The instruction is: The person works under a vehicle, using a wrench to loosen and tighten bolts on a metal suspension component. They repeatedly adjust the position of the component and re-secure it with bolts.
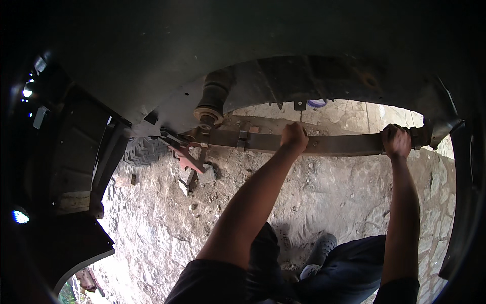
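A long, rusty leaf spring (347,144) runs from left to right beneath a dark vehicle body. My left hand (294,137) is closed around it near its middle. Towards the spring's right end, my right hand (397,140) grips it close to the bracket there. A metal clamp (242,140) wraps the spring to the left of my left hand. Beyond that clamp, a rusty round mount (207,114) stands above the spring's left part. The undersides of both hands and most fingertips are hidden.
The dark wheel arch (263,83) curves overhead. At left, a red metal stand (188,159) rests among stone blocks (206,175), with a knobbly tyre (144,151) behind. Dark body panels (66,152) flank the left side. Stone paving (152,243) and dirt lie below, with my shoe (322,249) on it.
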Tool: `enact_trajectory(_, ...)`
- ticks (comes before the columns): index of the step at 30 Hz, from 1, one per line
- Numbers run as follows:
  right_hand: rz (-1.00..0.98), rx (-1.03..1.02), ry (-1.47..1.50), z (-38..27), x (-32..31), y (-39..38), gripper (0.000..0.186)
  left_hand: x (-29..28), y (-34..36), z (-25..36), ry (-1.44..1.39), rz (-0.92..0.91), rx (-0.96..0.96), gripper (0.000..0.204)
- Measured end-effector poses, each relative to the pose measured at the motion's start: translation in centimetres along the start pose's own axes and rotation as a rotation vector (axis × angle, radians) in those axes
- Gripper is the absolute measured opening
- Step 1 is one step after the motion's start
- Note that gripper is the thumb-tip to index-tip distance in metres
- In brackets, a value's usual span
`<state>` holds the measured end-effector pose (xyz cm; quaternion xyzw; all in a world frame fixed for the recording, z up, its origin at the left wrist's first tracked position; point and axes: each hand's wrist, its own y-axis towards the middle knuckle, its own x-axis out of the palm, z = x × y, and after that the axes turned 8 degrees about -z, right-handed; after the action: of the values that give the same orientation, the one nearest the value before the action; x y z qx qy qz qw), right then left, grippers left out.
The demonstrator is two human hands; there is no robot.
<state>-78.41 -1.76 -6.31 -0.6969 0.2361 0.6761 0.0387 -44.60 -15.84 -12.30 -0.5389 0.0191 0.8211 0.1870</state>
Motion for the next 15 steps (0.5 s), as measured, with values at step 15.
enact_trajectory(15,0.030,-0.058,0.019,2.0,1.6,0.2,0.029,-1.4,-0.4,0.7,-0.011,-0.115,-0.017,0.026)
